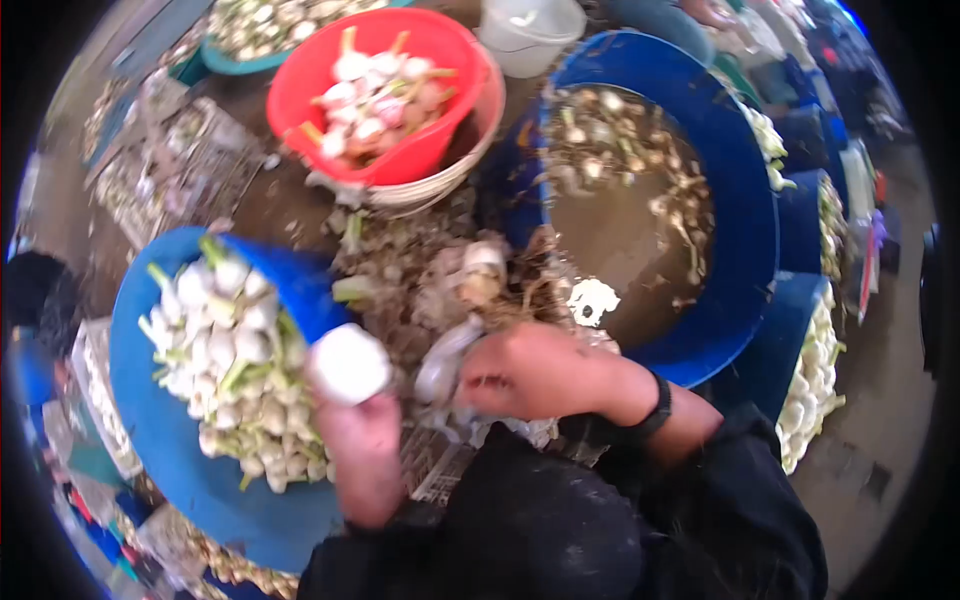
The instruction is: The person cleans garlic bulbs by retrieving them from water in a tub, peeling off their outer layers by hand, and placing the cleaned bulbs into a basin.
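The left hand (368, 455) holds a round, bright white garlic bulb (350, 365) by its fingers, at the near right edge of a wide, light blue plastic basin (132, 340). In this basin, on the left, lies a big pile of clean white garlic bulbs with green stems (235, 350).

The right hand (545, 370), with a black band (660, 400) on its wrist, is curled narrow; I cannot tell if something is inside it. Just beside its fingers there is a pale, blurred, smooth piece (445, 372); whether they touch is not clear.

Farther away, in the middle, spreads a heap of dry, brownish garlic skins (405, 260), and a single whitish bulb with pale brown skin (484, 268) lies on it.

On the far right stands a deep blue round tub (742, 230) with brown water (605, 230) and floating bulbs (615, 130). At the far side, a bright red plastic bucket (430, 35) contains pinkish white bulbs (370, 105). Behind, to its right, stands a translucent white bucket (530, 42).
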Available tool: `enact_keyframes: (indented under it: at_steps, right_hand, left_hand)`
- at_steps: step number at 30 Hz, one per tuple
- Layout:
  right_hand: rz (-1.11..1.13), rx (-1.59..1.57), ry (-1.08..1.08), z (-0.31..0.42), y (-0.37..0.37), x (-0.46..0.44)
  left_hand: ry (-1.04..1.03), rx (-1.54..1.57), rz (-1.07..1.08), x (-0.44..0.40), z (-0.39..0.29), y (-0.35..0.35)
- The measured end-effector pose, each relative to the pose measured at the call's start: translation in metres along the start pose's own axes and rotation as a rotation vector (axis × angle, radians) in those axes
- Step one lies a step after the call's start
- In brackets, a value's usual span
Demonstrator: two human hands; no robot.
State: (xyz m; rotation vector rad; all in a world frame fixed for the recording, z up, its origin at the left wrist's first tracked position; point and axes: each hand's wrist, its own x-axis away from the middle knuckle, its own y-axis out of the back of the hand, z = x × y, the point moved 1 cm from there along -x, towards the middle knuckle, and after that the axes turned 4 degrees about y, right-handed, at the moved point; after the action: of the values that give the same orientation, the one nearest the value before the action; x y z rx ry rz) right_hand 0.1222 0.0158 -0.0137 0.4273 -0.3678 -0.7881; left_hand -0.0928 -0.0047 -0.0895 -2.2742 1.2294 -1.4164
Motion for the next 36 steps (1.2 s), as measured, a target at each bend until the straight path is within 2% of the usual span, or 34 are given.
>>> enact_keyframes:
  at_steps: [2, 4, 5, 7, 8, 10, 12, 13, 15, 16, 18, 20, 21, 22, 24, 25, 26, 28, 29, 30, 32, 36]
  right_hand:
    - [-0.145, -0.230, -0.088, -0.010, 0.017, 0.002]
    - [-0.476, -0.393, -0.364, -0.041, 0.055, 0.008]
    - [-0.714, -0.234, -0.273, -0.079, 0.070, 0.006]
    - [-0.645, 0.427, -0.541, -0.157, 0.106, 0.011]
    - [-0.578, 0.762, -0.651, -0.193, 0.118, 0.011]
    - [-0.346, 1.164, -0.608, -0.285, 0.136, 0.015]
    - [-0.320, 1.186, -0.609, -0.350, 0.125, 0.035]
    - [-0.288, 1.206, -0.632, -0.355, 0.126, 0.035]
    - [0.055, 0.787, -1.004, -0.359, 0.123, 0.030]
    - [0.004, 0.776, -0.911, -0.370, 0.105, 0.043]
    - [0.124, 0.682, -0.838, -0.366, 0.086, 0.057]
    - [-0.331, 0.298, -0.731, -0.302, 0.080, 0.073]
    - [-0.431, 0.101, -0.766, -0.247, 0.080, 0.074]
    - [-0.529, -0.100, -0.794, -0.193, 0.079, 0.073]
    - [-0.410, 0.254, -0.595, -0.128, 0.072, 0.075]
    - [-0.481, 0.344, -0.396, -0.098, 0.066, 0.069]
    - [-0.548, 0.431, -0.190, -0.073, 0.059, 0.061]
    - [-0.437, 0.491, -0.177, -0.040, 0.042, 0.044]
    - [-0.486, 0.455, -0.114, -0.035, 0.031, 0.038]
    - [-0.459, 0.357, -0.102, -0.027, 0.028, 0.032]
    - [-0.316, 0.369, -0.120, -0.019, 0.019, 0.023]
    - [-0.220, 0.352, -0.129, -0.018, -0.002, 0.015]
  left_hand:
    - [-0.219, 0.139, -0.068, 0.008, -0.043, 0.004]
    - [-0.086, 0.399, 0.007, 0.028, -0.076, 0.006]
    - [-0.078, 0.397, 0.011, 0.030, -0.075, 0.008]
    - [0.019, 0.076, 0.125, 0.033, -0.072, 0.007]
    - [0.013, 0.070, 0.126, 0.032, -0.065, 0.000]
    - [-0.060, -0.251, 0.146, 0.028, -0.042, -0.021]
    - [-0.095, -0.317, 0.130, 0.020, -0.029, -0.038]
    - [-0.123, -0.398, 0.157, 0.017, -0.024, -0.047]
    - [-0.182, -0.546, 0.179, 0.009, -0.013, -0.067]
    - [-0.179, -0.586, 0.243, 0.005, -0.007, -0.074]
    - [-0.145, -0.703, 0.373, -0.005, 0.005, -0.084]
    - [-0.084, -0.854, 0.522, -0.015, 0.017, -0.090]
    - [0.034, -0.877, 0.538, -0.016, 0.025, -0.098]
    - [0.043, -1.059, 0.645, -0.016, 0.032, -0.105]
    - [0.230, -1.166, 0.760, -0.014, 0.051, -0.118]
    - [0.264, -1.226, 0.810, -0.008, 0.059, -0.123]
    - [0.204, -1.244, 0.869, -0.004, 0.066, -0.124]
    - [0.014, -1.258, 0.864, -0.001, 0.068, -0.123]
    - [0.021, -1.013, 0.810, 0.003, 0.065, -0.125]
    - [-0.022, -1.022, 0.740, -0.001, 0.061, -0.118]
    - [-0.050, -1.114, 0.705, 0.000, 0.044, -0.107]
    - [-0.100, -1.222, 0.687, 0.002, 0.031, -0.089]
